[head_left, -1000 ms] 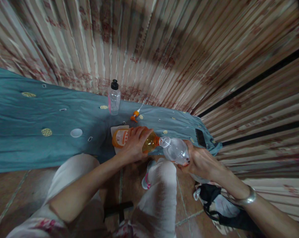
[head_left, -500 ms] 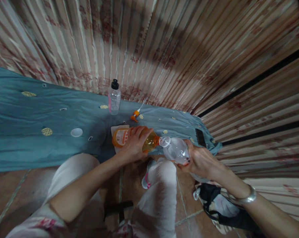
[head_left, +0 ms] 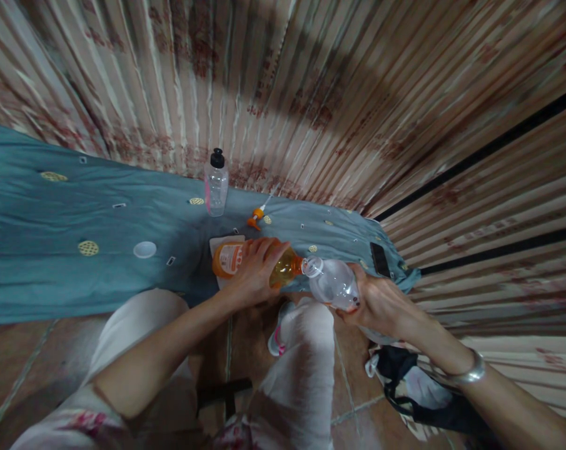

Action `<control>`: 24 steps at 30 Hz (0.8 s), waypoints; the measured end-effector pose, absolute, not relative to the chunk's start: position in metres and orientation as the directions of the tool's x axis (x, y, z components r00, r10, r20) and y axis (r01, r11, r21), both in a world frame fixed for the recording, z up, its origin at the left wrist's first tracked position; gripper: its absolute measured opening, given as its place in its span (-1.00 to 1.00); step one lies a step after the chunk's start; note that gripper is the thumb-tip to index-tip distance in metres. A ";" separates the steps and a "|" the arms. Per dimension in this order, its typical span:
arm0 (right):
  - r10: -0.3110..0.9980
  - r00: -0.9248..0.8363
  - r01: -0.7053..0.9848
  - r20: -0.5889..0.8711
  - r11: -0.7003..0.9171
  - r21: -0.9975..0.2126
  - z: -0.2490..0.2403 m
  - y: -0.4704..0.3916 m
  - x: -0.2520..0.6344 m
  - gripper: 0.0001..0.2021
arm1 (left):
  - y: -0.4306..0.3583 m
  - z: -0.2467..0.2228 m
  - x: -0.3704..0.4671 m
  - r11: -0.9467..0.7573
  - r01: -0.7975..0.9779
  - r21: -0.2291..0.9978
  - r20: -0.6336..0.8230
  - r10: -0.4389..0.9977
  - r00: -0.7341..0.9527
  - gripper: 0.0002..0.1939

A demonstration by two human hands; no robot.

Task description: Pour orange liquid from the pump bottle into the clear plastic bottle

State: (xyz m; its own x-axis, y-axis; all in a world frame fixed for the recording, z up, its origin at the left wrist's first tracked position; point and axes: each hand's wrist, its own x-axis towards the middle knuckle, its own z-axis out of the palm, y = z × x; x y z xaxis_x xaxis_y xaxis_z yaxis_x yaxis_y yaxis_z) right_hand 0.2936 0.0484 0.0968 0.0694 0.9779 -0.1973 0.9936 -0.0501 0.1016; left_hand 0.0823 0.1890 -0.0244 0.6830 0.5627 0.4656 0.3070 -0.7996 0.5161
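Fingers of my left hand (head_left: 257, 272) wrap round an orange bottle (head_left: 285, 267) with a label, tilted on its side with its neck pointing right. That neck meets the mouth of a clear bottle (head_left: 333, 284), which my right hand (head_left: 374, 297) grips from the right, also tilted. Under the orange bottle's base shows part of a pale flat item (head_left: 217, 244). An orange pump head (head_left: 256, 217) lies behind the bottles, and a clear bottle with a black cap (head_left: 216, 184) stands to its left.
A teal patterned cloth (head_left: 109, 275) covers the surface. On it are a white round lid (head_left: 144, 250) at left and a dark phone (head_left: 379, 259) at right. Pleated curtains (head_left: 283, 94) rise behind. A black bag (head_left: 404, 381) sits on the tiled floor at lower right.
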 end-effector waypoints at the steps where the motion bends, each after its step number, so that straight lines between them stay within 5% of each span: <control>1: 0.978 0.070 0.994 -0.199 -0.051 0.102 0.097 0.049 0.293 -0.41 | 0.189 -0.025 0.083 -0.800 0.305 0.516 0.468 0.562 0.682 -0.11; 24: 0.969 0.116 0.985 -0.219 -0.085 0.147 0.098 0.050 0.291 -0.39 | 0.189 -0.026 0.083 -0.805 0.305 0.509 0.492 0.563 0.664 -0.13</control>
State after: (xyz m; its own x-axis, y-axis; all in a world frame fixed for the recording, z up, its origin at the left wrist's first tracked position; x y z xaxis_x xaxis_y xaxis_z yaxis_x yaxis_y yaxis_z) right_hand 0.2906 0.0496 0.0982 0.1161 0.9688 -0.2188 0.9854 -0.0848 0.1473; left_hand 0.0827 0.1887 -0.0263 0.6640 0.5632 0.4918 0.3051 -0.8046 0.5095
